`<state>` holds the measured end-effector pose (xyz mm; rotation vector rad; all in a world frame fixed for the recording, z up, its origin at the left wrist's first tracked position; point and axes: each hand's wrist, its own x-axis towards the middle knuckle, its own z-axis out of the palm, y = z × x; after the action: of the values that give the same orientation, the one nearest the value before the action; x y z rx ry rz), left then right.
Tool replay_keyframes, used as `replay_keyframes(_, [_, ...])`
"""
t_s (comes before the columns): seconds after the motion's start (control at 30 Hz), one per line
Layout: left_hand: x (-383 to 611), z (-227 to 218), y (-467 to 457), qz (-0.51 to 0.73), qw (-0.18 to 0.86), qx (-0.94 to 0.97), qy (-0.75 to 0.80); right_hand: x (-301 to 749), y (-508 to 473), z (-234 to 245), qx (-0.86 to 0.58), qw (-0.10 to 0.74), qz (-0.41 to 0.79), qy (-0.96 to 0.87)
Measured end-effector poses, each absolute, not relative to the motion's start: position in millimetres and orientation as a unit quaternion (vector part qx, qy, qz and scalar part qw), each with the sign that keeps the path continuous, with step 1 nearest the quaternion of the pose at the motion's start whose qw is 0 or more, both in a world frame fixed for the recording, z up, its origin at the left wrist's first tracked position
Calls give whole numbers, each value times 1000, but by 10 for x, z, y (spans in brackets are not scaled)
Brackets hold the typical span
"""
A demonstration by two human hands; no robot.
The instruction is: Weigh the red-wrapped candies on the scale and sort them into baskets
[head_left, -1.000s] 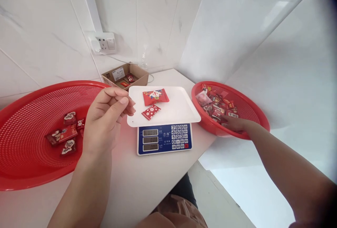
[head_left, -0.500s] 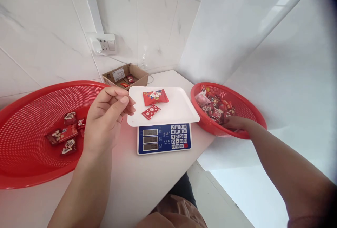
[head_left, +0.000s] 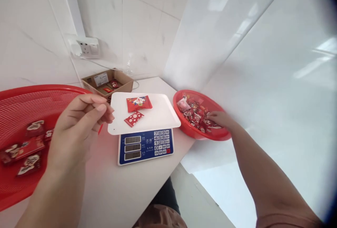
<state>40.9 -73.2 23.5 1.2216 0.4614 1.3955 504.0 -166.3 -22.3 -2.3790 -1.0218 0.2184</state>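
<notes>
My left hand (head_left: 79,126) hovers just left of the white tray (head_left: 160,121) of a blue digital scale (head_left: 146,147). Its thumb and fingers are pinched together, and I see nothing between them. Two red wrapped candies lie on the tray: a larger one (head_left: 139,103) and a smaller dotted one (head_left: 134,118). My right hand (head_left: 220,118) reaches into a small red basket (head_left: 207,137) and rests on the heap of wrapped candies (head_left: 195,114). Its fingertips are buried among the wrappers.
A large red mesh basket (head_left: 31,98) at the left holds several red candies (head_left: 23,147). An open cardboard box (head_left: 106,82) with a few candies stands behind the scale. A wall socket (head_left: 85,48) is above it. The white counter ends just right of the small basket.
My head has turned, so everything sits further left in view. My right hand has moved from the basket's near edge deeper into the candy heap. My left hand keeps its pinch.
</notes>
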Motion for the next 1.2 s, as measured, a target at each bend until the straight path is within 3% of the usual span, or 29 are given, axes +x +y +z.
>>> replay_keyframes(0.2, [388,179,-676,595,587,517,185,4970,-1652,-144,-867,345,138,-331])
replay_keyframes(0.53, [377,138,-668,582,581,518,235,4758,-1526,-124,-820,446,111,-341])
replay_keyframes(0.67, [385,148,-680,569,590,517,246,4298,-1460,65,-776,472,174,-380])
replay_keyframes(0.97, [387,253,-738,581,579,522,237,3212,-1124,179,-657,410,403,-487])
replay_keyframes(1.2, [368,273,-746,588,575,521,230,3043,-937,65,-659,388,439,-472])
